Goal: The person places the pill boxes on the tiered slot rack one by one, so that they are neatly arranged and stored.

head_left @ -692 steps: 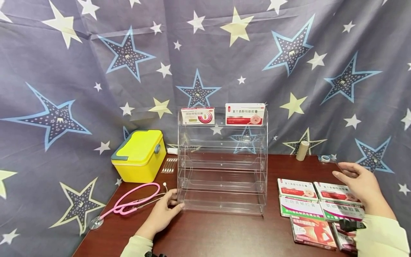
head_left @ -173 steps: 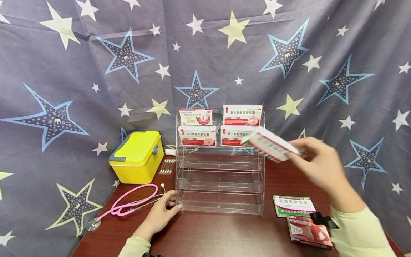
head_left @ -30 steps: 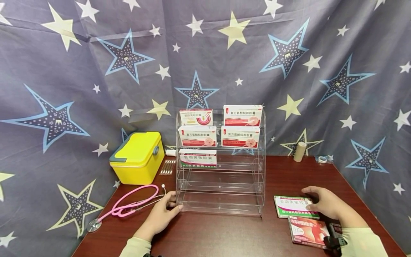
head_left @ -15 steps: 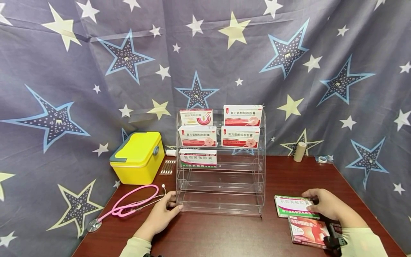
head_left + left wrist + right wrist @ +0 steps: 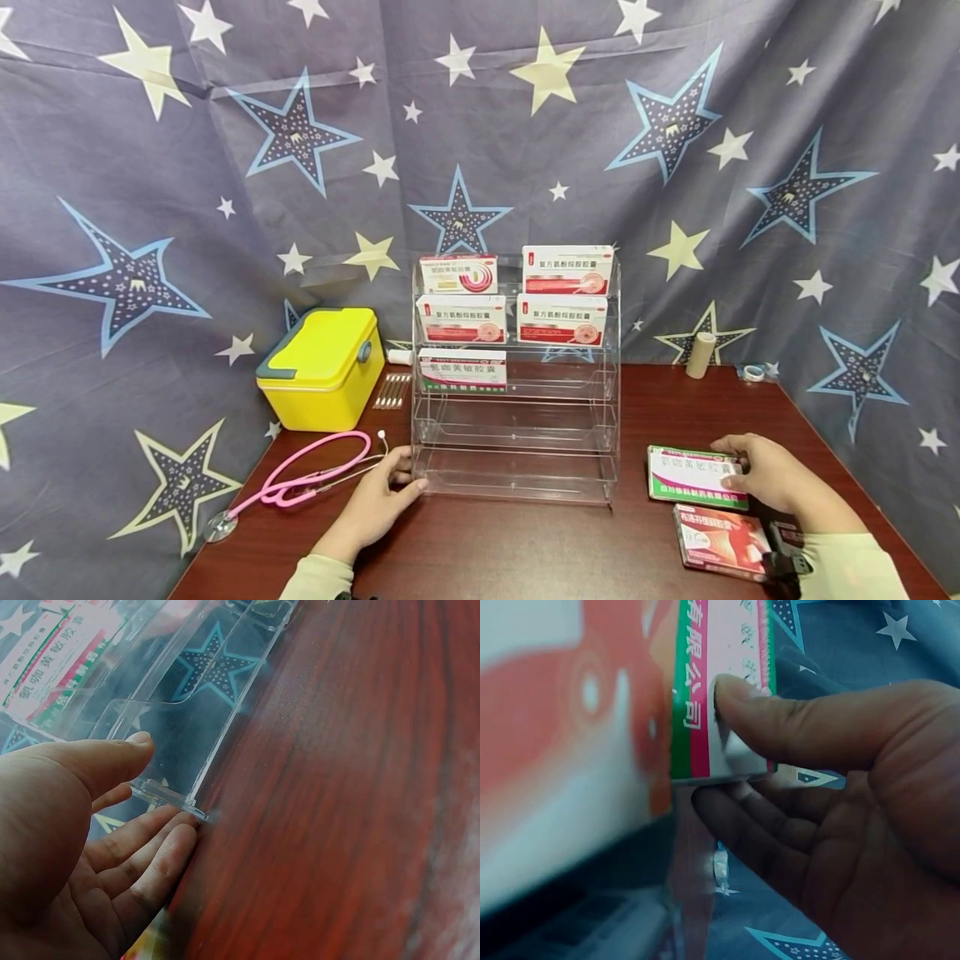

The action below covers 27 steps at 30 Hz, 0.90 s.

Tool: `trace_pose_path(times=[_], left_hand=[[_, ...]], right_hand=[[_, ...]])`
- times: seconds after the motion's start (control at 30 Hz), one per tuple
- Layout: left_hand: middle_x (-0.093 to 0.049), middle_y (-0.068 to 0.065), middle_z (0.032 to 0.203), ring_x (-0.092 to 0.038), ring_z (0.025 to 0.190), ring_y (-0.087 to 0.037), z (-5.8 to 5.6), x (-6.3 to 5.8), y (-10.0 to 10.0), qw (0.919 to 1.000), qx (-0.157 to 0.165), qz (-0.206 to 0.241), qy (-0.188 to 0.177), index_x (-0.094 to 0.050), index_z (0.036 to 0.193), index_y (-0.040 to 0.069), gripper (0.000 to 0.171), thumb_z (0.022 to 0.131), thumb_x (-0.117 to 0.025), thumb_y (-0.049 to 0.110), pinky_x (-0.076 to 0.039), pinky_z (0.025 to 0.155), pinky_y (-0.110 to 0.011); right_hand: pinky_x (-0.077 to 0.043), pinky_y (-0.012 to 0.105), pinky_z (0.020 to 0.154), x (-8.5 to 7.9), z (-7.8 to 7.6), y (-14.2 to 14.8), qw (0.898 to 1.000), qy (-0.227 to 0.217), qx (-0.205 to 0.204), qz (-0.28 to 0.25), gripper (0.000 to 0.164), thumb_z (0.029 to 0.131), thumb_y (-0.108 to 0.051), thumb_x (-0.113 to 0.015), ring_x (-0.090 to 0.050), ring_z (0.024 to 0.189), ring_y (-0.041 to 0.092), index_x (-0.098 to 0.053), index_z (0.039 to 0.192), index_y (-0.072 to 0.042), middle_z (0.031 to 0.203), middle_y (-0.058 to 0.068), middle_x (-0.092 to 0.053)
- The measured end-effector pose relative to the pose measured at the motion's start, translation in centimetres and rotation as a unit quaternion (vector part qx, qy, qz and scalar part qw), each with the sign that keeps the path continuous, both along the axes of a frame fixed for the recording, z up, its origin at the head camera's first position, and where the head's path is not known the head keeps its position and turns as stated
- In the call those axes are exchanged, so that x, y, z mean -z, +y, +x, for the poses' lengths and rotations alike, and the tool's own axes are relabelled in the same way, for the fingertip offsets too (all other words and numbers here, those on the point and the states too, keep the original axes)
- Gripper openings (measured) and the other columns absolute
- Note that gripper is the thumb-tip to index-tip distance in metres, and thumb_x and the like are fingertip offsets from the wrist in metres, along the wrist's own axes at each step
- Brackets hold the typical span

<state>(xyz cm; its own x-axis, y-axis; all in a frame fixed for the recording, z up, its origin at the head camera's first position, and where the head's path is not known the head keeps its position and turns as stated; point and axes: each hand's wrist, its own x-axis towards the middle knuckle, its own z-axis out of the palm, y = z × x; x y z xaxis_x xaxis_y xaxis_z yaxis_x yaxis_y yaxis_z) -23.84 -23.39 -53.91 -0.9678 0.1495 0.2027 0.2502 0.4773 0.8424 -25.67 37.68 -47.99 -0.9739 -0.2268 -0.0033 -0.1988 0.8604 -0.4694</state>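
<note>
A clear tiered display rack (image 5: 517, 433) stands mid-table, with several medicine boxes on its upper three tiers. My left hand (image 5: 384, 492) holds its lower left front corner; in the left wrist view the thumb and fingers (image 5: 161, 855) lie on either side of that corner. On the right, my right hand (image 5: 768, 475) pinches a white, green and magenta medicine box (image 5: 693, 477) by its right end. The right wrist view shows the thumb (image 5: 742, 705) on its printed face and fingers beneath. Just below it lies a red medicine box (image 5: 720, 540), partly hidden by the wrist strap.
At the left stand a yellow box with a grey handle (image 5: 322, 371) and a pink stethoscope (image 5: 288, 487). Cotton swabs (image 5: 392, 392) lie beside the rack. A beige roll (image 5: 701, 355) and a small tape roll (image 5: 752, 372) sit at the back right. A starry curtain hangs behind.
The green and white medicine box has shifted slightly right and back, its near edge now apart from the red box; the right hand moved with it. The left hand and rack stay put.
</note>
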Motion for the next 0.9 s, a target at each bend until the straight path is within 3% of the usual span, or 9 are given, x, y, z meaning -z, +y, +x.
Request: trace_pose_path(times=[0.2,0.37,0.53,0.7,0.9], left_hand=[[-0.069,-0.006,0.11,-0.069,0.099,-0.019,0.1,-0.2,0.1,1.0,0.0,0.007,0.0,-0.062,0.134,0.013,0.047,0.092,-0.083,0.019,-0.055,0.086,-0.036],[-0.069,-0.005,0.11,-0.069,0.099,-0.018,0.1,-0.3,0.0,1.0,0.0,0.003,0.001,-0.062,0.134,0.013,0.047,0.093,-0.083,0.019,-0.055,0.087,-0.036],[-0.07,-0.003,0.109,-0.069,0.097,-0.015,0.0,0.1,0.0,1.0,-0.003,-0.005,0.006,-0.062,0.134,0.013,0.046,0.093,-0.082,0.02,-0.055,0.087,-0.035],[-0.07,-0.002,0.108,-0.069,0.097,-0.015,0.0,0.2,0.0,0.9999,-0.003,-0.005,0.012,-0.062,0.134,0.012,0.046,0.094,-0.081,0.018,-0.055,0.085,-0.032],[-0.07,-0.005,0.11,-0.069,0.098,-0.018,0.1,0.0,0.0,1.0,0.001,0.001,0.005,-0.061,0.135,0.012,0.046,0.094,-0.082,0.018,-0.056,0.082,-0.03]], right_hand=[[-0.052,0.052,0.08,-0.6,0.4,0.3,1.0,0.019,0.007,0.011,0.03,0.086,-0.007,-0.083,-0.062,0.089,0.025,-0.074,0.114,0.0,0.106,0.014,-0.072],[-0.052,0.052,0.079,-1.1,1.0,0.7,0.997,0.08,0.016,0.006,0.014,0.091,-0.009,-0.08,-0.065,0.091,0.026,-0.077,0.104,-0.01,0.101,0.009,-0.074],[-0.045,0.039,0.066,-3.0,1.6,1.0,0.989,0.143,0.044,-0.011,0.012,0.093,-0.013,-0.079,-0.057,0.076,0.018,-0.076,0.105,-0.011,0.088,0.003,-0.071],[-0.037,0.031,0.054,-6.9,2.4,0.2,0.966,0.24,0.093,-0.04,0.017,0.098,-0.02,-0.076,-0.049,0.061,0.009,-0.074,0.112,-0.01,0.073,-0.001,-0.064],[-0.041,0.011,0.062,-11.4,3.2,-2.8,0.925,0.34,0.125,-0.114,0.025,0.093,-0.011,-0.08,-0.053,0.072,-0.008,-0.076,0.117,-0.009,0.09,-0.001,-0.068]])
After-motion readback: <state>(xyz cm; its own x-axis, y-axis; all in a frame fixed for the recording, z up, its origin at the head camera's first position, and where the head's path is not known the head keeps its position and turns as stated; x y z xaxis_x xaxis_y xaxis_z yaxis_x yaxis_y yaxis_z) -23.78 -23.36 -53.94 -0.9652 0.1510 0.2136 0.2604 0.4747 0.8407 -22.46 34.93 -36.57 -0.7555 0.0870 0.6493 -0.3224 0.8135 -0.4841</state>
